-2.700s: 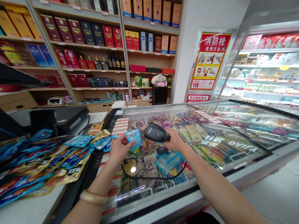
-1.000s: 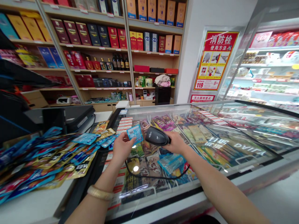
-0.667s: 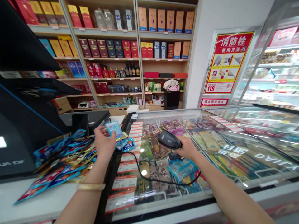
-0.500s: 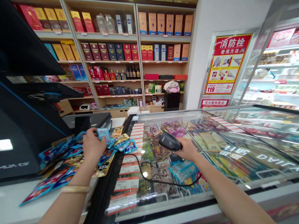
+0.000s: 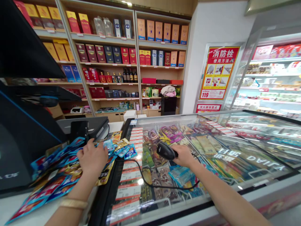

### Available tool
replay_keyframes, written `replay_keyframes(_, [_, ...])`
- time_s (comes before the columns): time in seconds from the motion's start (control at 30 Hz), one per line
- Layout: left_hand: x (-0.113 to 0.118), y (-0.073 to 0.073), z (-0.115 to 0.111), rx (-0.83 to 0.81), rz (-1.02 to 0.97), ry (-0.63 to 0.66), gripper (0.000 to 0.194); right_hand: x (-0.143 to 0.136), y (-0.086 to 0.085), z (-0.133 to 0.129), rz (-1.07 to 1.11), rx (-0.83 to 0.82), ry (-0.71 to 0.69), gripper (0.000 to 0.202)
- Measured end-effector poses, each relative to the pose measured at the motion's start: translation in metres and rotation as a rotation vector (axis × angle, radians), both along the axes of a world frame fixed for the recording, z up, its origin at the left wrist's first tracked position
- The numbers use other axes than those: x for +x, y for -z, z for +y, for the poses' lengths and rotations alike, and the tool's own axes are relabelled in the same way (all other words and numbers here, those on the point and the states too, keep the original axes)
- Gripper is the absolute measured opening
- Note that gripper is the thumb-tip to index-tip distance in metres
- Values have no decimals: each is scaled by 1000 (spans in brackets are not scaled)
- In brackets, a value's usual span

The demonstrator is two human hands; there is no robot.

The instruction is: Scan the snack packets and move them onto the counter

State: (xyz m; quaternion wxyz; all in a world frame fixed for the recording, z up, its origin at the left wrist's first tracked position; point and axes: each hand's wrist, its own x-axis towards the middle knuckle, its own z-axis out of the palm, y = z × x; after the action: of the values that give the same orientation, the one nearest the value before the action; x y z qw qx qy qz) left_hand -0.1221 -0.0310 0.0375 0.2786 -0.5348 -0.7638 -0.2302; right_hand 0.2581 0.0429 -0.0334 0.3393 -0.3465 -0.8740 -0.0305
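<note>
Over the freezer's glass top, my right hand (image 5: pixel 183 155) is closed round the handle of a black handheld scanner (image 5: pixel 165 150), whose head points left. A black cable (image 5: pixel 162 186) loops across the glass below it. My left hand (image 5: pixel 93 157) is over a heap of small snack packets (image 5: pixel 68 169) on the counter at the left, its fingers apart and the back of the hand up. Just right of its fingers lies a light blue packet (image 5: pixel 108 144) on the heap. Whether the fingertips touch packets is hidden.
A chest freezer (image 5: pixel 207 153) with ice cream under glass fills the middle and right. At the left stands a dark checkout machine (image 5: pixel 25 135), with a black phone (image 5: pixel 79 128) beside the packets. Behind are shelves (image 5: pixel 103 65) of boxes and bottles.
My left hand has let go of the light blue packet, which now lies on the heap, and its fingers have spread. My right hand and the scanner have shifted slightly left.
</note>
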Motion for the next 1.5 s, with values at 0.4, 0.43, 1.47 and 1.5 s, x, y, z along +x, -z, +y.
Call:
replay_keyframes(0.4, [16, 8, -5, -92, 17, 13, 46, 11, 0, 8, -130, 23, 156, 35])
replay_keyframes(0.43, [14, 7, -4, -113, 36, 16, 47, 14, -3, 6, -131, 12, 198, 35])
replay_keyframes(1.47, [24, 4, 6, 260, -570, 343, 37, 10, -10, -15, -93, -59, 456, 39])
replay_keyframes(1.5, [33, 6, 2, 267, -644, 347, 44, 9, -10, -16, -93, -56, 455, 38])
